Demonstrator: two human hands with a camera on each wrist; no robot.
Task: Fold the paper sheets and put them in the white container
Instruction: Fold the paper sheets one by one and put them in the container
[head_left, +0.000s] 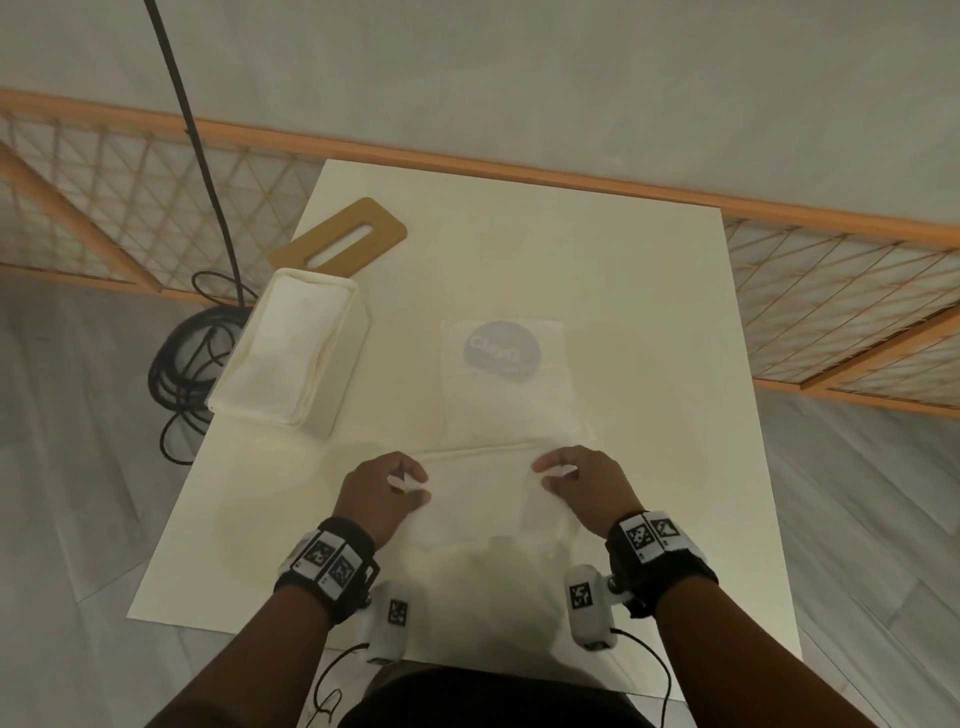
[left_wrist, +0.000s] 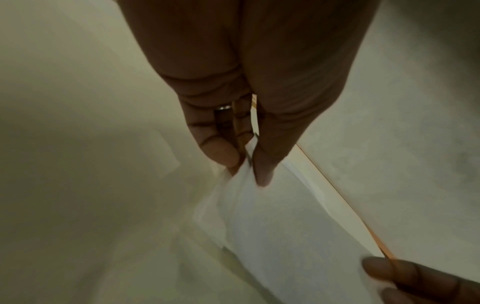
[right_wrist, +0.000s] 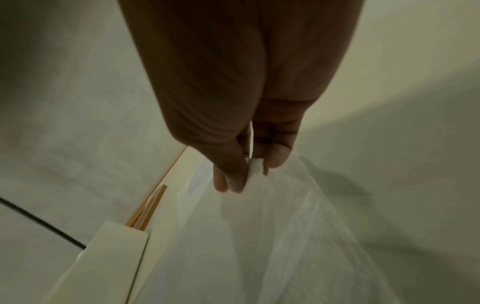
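A thin white paper sheet (head_left: 480, 499) is stretched between my two hands above the near middle of the table. My left hand (head_left: 402, 486) pinches its left corner between thumb and fingers. The left wrist view shows that pinch (left_wrist: 249, 164) on the sheet (left_wrist: 285, 236). My right hand (head_left: 558, 475) pinches the right corner, and the right wrist view shows the sheet (right_wrist: 259, 236) hanging from that hand (right_wrist: 246, 172). The white container (head_left: 291, 358) stands at the table's left with white paper inside it. A pack of sheets with a blue round logo (head_left: 501, 374) lies behind the held sheet.
A tan wooden lid with a slot (head_left: 337, 239) lies behind the container. The cream table (head_left: 649, 322) ends at an orange lattice rail (head_left: 831, 306). A black cable (head_left: 182, 353) coils on the floor to the left.
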